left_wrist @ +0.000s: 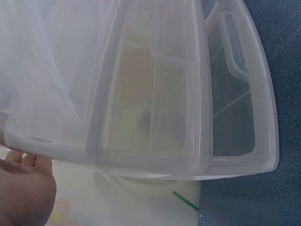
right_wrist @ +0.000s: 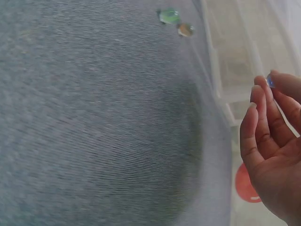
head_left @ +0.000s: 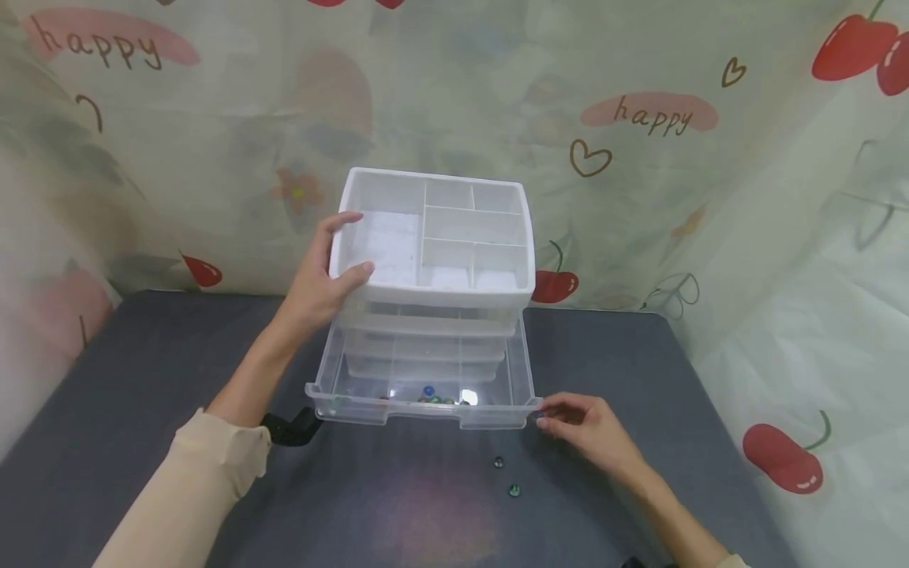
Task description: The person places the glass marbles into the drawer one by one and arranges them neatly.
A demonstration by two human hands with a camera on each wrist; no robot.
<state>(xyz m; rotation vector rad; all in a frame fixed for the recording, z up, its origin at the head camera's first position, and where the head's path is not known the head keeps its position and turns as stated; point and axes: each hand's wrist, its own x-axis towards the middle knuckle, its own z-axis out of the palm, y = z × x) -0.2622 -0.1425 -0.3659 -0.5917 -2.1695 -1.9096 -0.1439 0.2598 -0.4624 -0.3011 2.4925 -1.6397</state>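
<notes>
A white plastic drawer box with a divided top tray (head_left: 443, 297) stands at the back of the table. My left hand (head_left: 316, 272) grips the tray's left rim, thumb over the edge. In the left wrist view that hand (left_wrist: 28, 190) is partly cut off beside the box. The lowest clear drawer (head_left: 422, 411) is pulled out, with several marbles (head_left: 429, 391) inside. Just off its right front corner, my right hand (head_left: 592, 434) pinches a blue marble (right_wrist: 270, 81) between thumb and fingertips. Two more marbles, one green (head_left: 514, 491) and one brownish (head_left: 499, 462), lie on the table before the drawer.
Dark grey cloth (head_left: 341, 505) covers the table. A printed curtain (head_left: 454, 95) hangs right behind the box, and pale sheeting (head_left: 817, 315) hangs on the right. Near the drawer's left front corner is a black strap piece (head_left: 293, 430) by my left wrist.
</notes>
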